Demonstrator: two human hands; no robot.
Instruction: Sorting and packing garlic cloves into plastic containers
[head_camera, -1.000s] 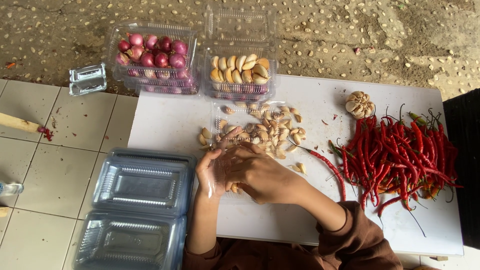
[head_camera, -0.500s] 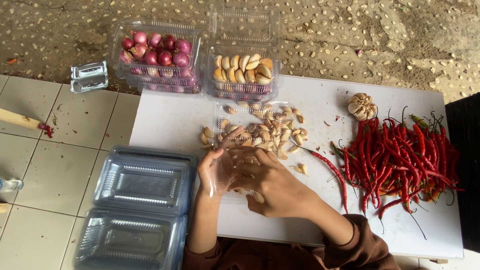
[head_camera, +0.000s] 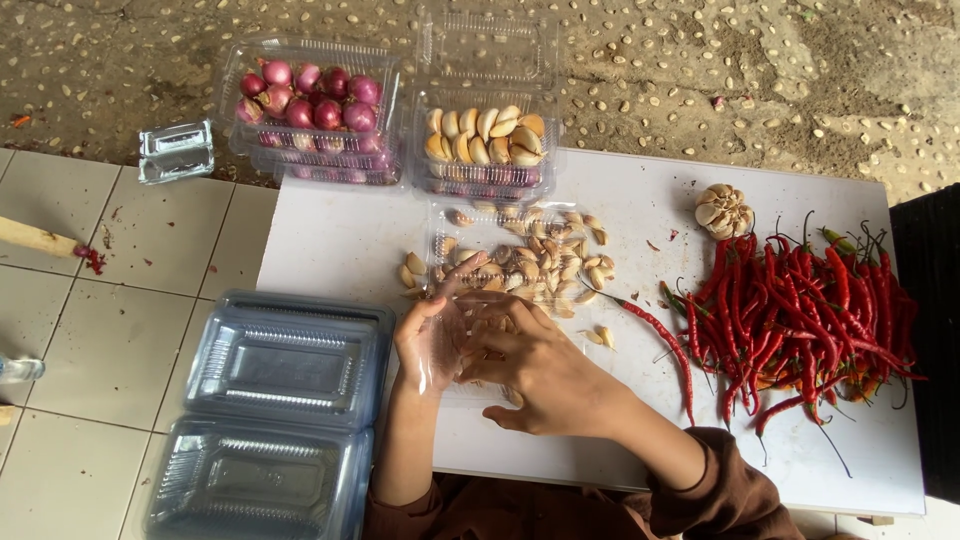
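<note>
My left hand (head_camera: 430, 342) and my right hand (head_camera: 545, 368) meet at the near part of a clear plastic clamshell box (head_camera: 520, 262) on the white board (head_camera: 330, 235). Both hands grip its thin transparent flap. The box's far half holds a heap of garlic cloves (head_camera: 545, 258). A few loose cloves (head_camera: 410, 270) lie to its left, and one clove (head_camera: 604, 336) lies on the board to the right of my right hand. My right hand hides part of the flap.
At the back stand a clear box of red shallots (head_camera: 310, 100) and one of peeled garlic (head_camera: 487, 137). A garlic bulb (head_camera: 724, 210) and a pile of red chillies (head_camera: 800, 310) lie at the right. Stacked empty clear boxes (head_camera: 285, 360) sit at the left on the tiled floor.
Both hands have drawn slightly nearer to me and stay together on the clear flap. My left fingers have straightened upward along it.
</note>
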